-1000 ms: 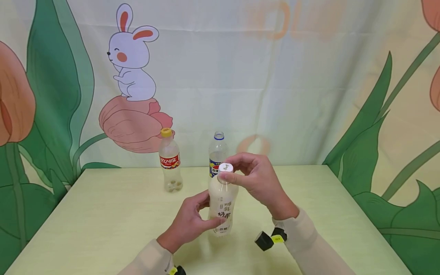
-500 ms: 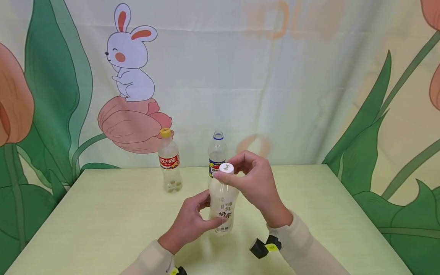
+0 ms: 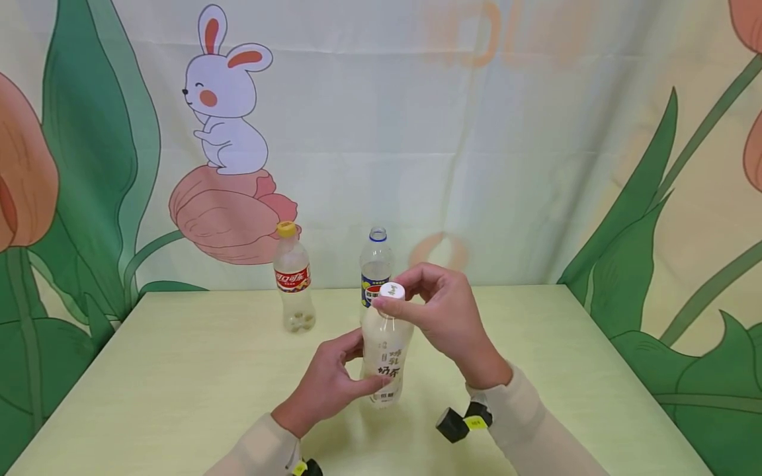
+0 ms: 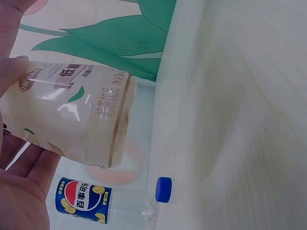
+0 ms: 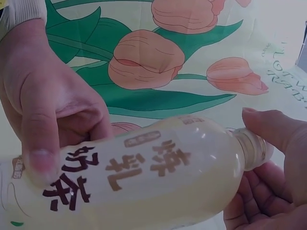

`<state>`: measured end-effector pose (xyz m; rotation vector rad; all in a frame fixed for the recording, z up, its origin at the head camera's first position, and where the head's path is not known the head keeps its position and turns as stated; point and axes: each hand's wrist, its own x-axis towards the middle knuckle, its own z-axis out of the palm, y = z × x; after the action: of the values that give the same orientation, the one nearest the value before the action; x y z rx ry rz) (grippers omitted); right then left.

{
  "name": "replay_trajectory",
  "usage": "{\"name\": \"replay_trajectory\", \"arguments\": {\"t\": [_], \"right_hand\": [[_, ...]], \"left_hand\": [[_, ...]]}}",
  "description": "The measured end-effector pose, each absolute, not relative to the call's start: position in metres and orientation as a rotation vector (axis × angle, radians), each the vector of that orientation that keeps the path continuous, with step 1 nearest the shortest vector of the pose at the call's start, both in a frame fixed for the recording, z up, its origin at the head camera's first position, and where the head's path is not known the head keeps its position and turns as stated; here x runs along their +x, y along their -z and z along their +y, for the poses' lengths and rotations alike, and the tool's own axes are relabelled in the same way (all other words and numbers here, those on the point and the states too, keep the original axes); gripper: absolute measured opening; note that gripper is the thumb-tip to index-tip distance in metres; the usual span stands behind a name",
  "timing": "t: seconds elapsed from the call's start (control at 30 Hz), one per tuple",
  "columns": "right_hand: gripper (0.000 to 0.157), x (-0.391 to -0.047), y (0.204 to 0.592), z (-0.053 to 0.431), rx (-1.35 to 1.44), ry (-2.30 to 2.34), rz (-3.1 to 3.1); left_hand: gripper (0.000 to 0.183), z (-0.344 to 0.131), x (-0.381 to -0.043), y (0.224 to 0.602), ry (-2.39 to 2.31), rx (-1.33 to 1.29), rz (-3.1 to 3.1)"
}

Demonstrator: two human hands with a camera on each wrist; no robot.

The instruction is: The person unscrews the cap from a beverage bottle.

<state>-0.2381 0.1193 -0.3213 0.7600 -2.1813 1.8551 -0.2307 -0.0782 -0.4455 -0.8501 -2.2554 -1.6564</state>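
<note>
A bottle of milk tea [image 3: 385,354] with a white cap [image 3: 392,291] is held upright between both hands in the head view. My left hand [image 3: 330,380] grips its lower body, thumb across the front label. My right hand [image 3: 443,317] pinches the cap, thumb in front and fingers behind. In the left wrist view, the base of the bottle appears lifted off the table. Behind it stands an uncapped Pepsi bottle [image 3: 376,264], partly covered by the milk tea bottle and right hand. A blue cap [image 4: 163,189] lies near its base, visible in the left wrist view.
Left of the Pepsi bottle, a Coca-Cola bottle [image 3: 294,281] with a yellow cap stands near the back edge of the pale table [image 3: 196,370]. A printed cloth backdrop [image 3: 506,165] with a rabbit and tulips hangs directly behind the table.
The right wrist swung slightly left, then partly back right. The markings on the white cap have turned. My left hand and the milk tea bottle stay almost where they were.
</note>
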Motion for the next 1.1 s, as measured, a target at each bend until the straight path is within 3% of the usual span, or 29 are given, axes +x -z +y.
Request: {"name": "replay_trajectory", "arguments": {"t": [0.87, 1.1], "right_hand": [[0.022, -0.248, 0.317, 0.131, 1.072, -1.819, -2.324], [0.031, -0.247, 0.319, 0.13, 1.074, -1.838, -2.318]], "left_hand": [[0.056, -0.08, -0.231, 0.448, 1.714, -0.85, -2.267], [0.056, -0.08, -0.231, 0.448, 1.709, -0.848, -2.257]]}}
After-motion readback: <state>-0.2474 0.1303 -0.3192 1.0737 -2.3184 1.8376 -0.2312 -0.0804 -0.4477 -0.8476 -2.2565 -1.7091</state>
